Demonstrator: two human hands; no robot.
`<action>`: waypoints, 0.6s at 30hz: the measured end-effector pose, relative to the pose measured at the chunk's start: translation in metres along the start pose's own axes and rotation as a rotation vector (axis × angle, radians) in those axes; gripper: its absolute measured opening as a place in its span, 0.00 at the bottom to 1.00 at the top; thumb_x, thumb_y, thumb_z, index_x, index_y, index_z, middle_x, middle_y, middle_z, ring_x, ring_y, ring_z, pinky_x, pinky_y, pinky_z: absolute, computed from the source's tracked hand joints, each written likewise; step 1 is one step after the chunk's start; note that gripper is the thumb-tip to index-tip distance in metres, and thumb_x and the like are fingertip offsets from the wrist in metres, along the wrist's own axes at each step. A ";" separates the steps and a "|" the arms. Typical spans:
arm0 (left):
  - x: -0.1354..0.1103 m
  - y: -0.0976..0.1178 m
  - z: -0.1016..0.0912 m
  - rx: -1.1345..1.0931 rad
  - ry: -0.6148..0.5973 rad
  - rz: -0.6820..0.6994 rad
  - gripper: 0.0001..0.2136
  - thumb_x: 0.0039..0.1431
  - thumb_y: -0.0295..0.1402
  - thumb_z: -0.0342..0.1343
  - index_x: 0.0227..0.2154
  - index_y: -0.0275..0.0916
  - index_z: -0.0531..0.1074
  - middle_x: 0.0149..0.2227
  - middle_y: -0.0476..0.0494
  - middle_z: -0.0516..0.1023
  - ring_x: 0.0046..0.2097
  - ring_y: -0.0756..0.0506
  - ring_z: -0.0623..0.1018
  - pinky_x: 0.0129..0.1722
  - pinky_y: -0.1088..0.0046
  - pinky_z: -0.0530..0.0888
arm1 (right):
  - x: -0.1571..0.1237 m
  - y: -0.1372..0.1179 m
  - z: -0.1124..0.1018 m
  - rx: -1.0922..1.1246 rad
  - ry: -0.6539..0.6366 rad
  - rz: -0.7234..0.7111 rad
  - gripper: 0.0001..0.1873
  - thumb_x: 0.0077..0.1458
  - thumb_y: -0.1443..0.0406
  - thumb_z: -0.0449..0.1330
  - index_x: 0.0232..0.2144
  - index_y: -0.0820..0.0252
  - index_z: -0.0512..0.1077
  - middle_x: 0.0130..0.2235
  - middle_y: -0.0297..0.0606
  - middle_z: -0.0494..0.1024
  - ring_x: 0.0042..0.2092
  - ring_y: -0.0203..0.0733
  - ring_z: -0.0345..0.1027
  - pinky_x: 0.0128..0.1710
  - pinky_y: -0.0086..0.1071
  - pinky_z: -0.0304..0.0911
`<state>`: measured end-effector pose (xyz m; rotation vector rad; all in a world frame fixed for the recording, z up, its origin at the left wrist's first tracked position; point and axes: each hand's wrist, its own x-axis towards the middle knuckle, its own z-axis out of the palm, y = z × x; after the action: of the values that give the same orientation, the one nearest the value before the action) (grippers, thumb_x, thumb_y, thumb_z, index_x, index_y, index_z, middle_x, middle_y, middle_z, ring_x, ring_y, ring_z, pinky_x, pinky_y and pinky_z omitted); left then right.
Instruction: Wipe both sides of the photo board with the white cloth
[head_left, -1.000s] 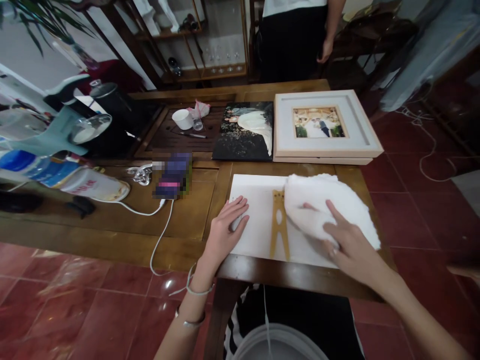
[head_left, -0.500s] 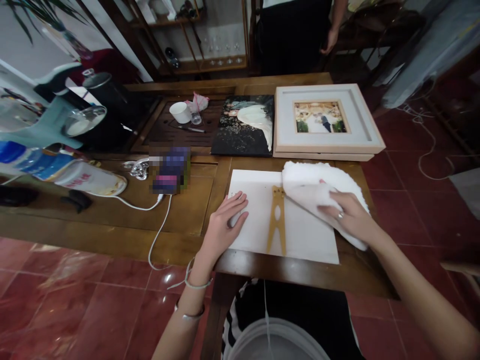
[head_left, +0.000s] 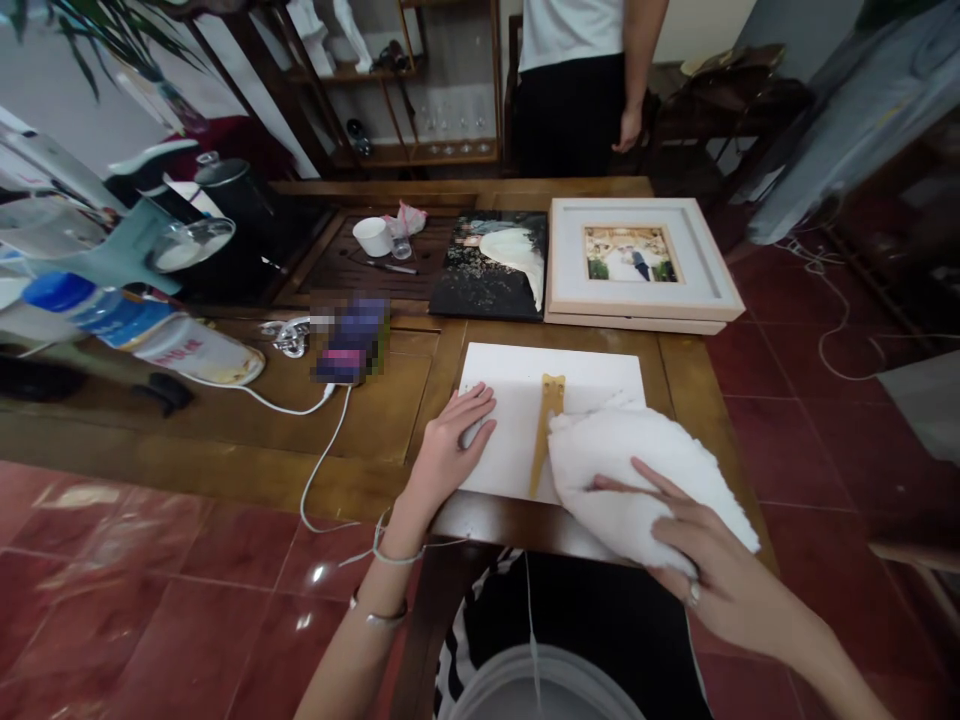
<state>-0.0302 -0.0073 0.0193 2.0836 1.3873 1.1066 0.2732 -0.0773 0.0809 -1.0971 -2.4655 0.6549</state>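
White board [head_left: 510, 450] lies at the wooden table's [head_left: 375, 420] near edge, my left hand [head_left: 454, 440] laid flat on its left side, thumb apart, gripping nothing; were that pressure to ease, I judge the board could skid. My right hand [head_left: 712, 560] pinches folds of white cloth [head_left: 645, 435] over the board's near right part, and the cloth's left edge, lapping the yellow forked tool [head_left: 550, 410], could snag it and drag it askew. Covered: the board's near right corner, the tool's right leg, some right fingertips.
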 end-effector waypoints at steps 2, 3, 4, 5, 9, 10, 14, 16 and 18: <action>0.000 0.000 0.000 0.002 -0.006 0.006 0.12 0.60 0.30 0.54 0.46 0.40 0.75 0.51 0.40 0.77 0.57 0.41 0.73 0.60 0.49 0.65 | -0.005 0.003 -0.003 0.019 -0.032 0.032 0.06 0.53 0.67 0.55 0.25 0.54 0.66 0.47 0.41 0.77 0.61 0.53 0.59 0.52 0.42 0.68; 0.000 -0.001 0.000 0.002 -0.007 0.007 0.13 0.60 0.30 0.54 0.47 0.40 0.75 0.51 0.40 0.77 0.57 0.41 0.72 0.60 0.49 0.65 | -0.003 0.008 -0.005 0.032 -0.045 0.065 0.05 0.54 0.66 0.56 0.26 0.54 0.67 0.44 0.41 0.78 0.61 0.54 0.58 0.49 0.42 0.69; 0.000 -0.001 0.000 0.002 -0.007 0.008 0.13 0.60 0.30 0.54 0.47 0.40 0.75 0.51 0.40 0.77 0.57 0.41 0.72 0.60 0.49 0.65 | 0.002 0.014 -0.006 0.046 -0.056 0.098 0.05 0.56 0.64 0.56 0.27 0.54 0.67 0.40 0.40 0.78 0.61 0.54 0.58 0.48 0.42 0.70; 0.000 -0.001 -0.001 0.003 -0.005 0.008 0.13 0.60 0.30 0.54 0.47 0.39 0.75 0.51 0.39 0.77 0.57 0.41 0.72 0.60 0.50 0.65 | 0.011 0.020 -0.008 0.058 -0.062 0.128 0.07 0.57 0.63 0.55 0.26 0.54 0.68 0.35 0.39 0.78 0.61 0.55 0.59 0.47 0.43 0.69; 0.000 -0.001 -0.001 0.004 -0.011 0.004 0.13 0.60 0.30 0.55 0.47 0.39 0.75 0.51 0.39 0.77 0.57 0.41 0.72 0.60 0.50 0.65 | 0.063 0.047 -0.012 0.068 0.051 0.185 0.14 0.58 0.60 0.52 0.21 0.54 0.63 0.24 0.32 0.69 0.52 0.56 0.69 0.49 0.48 0.66; 0.000 -0.001 -0.001 0.002 -0.012 0.003 0.13 0.60 0.30 0.55 0.47 0.39 0.75 0.51 0.39 0.77 0.57 0.41 0.72 0.60 0.50 0.66 | 0.076 0.052 -0.012 0.065 0.097 0.193 0.15 0.58 0.60 0.51 0.21 0.55 0.62 0.24 0.31 0.69 0.49 0.55 0.70 0.50 0.49 0.65; -0.001 -0.001 -0.001 -0.007 -0.010 -0.006 0.13 0.60 0.30 0.54 0.47 0.40 0.75 0.51 0.40 0.77 0.57 0.41 0.72 0.60 0.51 0.65 | 0.103 0.056 -0.005 0.046 0.188 0.197 0.13 0.58 0.62 0.49 0.21 0.54 0.59 0.25 0.30 0.67 0.44 0.49 0.71 0.58 0.51 0.57; -0.001 -0.001 -0.001 -0.008 -0.005 -0.009 0.13 0.60 0.30 0.54 0.47 0.40 0.75 0.51 0.40 0.77 0.57 0.41 0.72 0.60 0.50 0.65 | 0.098 0.046 0.002 0.022 0.205 0.190 0.12 0.56 0.65 0.50 0.21 0.54 0.58 0.22 0.29 0.63 0.41 0.48 0.72 0.61 0.51 0.52; 0.000 -0.001 0.000 -0.005 -0.005 -0.012 0.13 0.60 0.30 0.54 0.47 0.40 0.75 0.51 0.40 0.77 0.57 0.41 0.72 0.60 0.50 0.65 | 0.082 0.030 0.009 -0.019 0.204 0.163 0.10 0.54 0.67 0.50 0.21 0.53 0.57 0.20 0.29 0.62 0.37 0.48 0.73 0.62 0.53 0.50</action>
<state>-0.0311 -0.0071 0.0185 2.0702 1.3918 1.0981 0.2345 0.0007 0.0688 -1.3134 -2.2308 0.5376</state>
